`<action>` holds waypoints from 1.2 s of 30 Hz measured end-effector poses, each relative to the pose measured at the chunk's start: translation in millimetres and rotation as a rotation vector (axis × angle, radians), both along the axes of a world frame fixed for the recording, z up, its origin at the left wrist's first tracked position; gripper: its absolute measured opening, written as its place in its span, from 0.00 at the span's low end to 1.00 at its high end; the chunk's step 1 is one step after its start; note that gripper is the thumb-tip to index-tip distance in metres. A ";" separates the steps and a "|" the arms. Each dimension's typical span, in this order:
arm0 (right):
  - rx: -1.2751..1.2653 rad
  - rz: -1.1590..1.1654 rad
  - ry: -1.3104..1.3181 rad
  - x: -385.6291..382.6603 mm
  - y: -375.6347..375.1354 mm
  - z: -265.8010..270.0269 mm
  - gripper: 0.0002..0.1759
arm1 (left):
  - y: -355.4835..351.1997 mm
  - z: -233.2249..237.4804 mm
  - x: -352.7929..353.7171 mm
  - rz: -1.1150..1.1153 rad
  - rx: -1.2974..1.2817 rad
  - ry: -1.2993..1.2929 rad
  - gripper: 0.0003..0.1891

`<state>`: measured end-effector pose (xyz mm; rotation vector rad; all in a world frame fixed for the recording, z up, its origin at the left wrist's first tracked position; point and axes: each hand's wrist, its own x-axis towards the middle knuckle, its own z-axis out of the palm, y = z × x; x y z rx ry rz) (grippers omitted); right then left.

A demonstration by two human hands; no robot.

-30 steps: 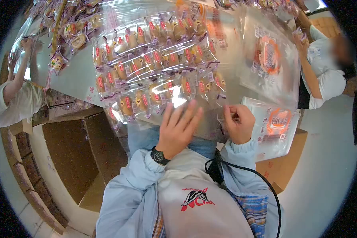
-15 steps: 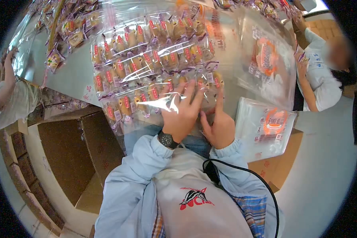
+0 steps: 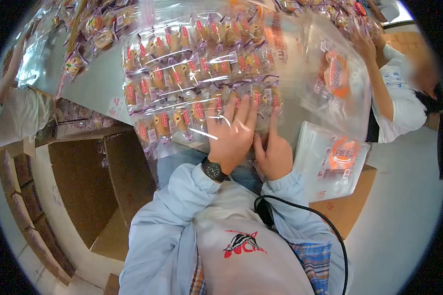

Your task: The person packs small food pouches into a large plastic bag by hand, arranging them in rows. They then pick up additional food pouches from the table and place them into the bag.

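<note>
Rows of individually wrapped small cakes (image 3: 197, 69) with red labels lie in a large clear plastic bag (image 3: 170, 96) on the table. My left hand (image 3: 231, 135), with a black watch at the wrist, rests flat with its fingers over the nearest row at the right. Glare streaks cross its back, so clear film appears to lie over it. Beside it, my right hand (image 3: 275, 155) has the index finger stretched along the bag's near right corner and the thumb apart. Its other fingers are partly hidden.
Printed clear bags (image 3: 337, 78) lie to the right, with another stack (image 3: 334, 160) nearer me above a cardboard box (image 3: 352, 201). An open carton (image 3: 91, 187) stands at lower left. Loose wrapped cakes (image 3: 103, 37) lie at the back left. Co-workers (image 3: 396, 93) are on both sides.
My view has shifted slightly, so the table's contents appear farther right. Both hands stay at the near right of the cake rows. The right co-worker's hands have moved up toward the back.
</note>
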<state>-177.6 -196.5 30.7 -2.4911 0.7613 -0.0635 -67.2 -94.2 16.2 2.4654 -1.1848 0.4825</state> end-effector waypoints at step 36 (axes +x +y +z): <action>0.276 0.449 -0.172 44.3 58.3 5.9 0.48 | 131.1 -0.9 -5.2 0.139 0.021 0.213 0.33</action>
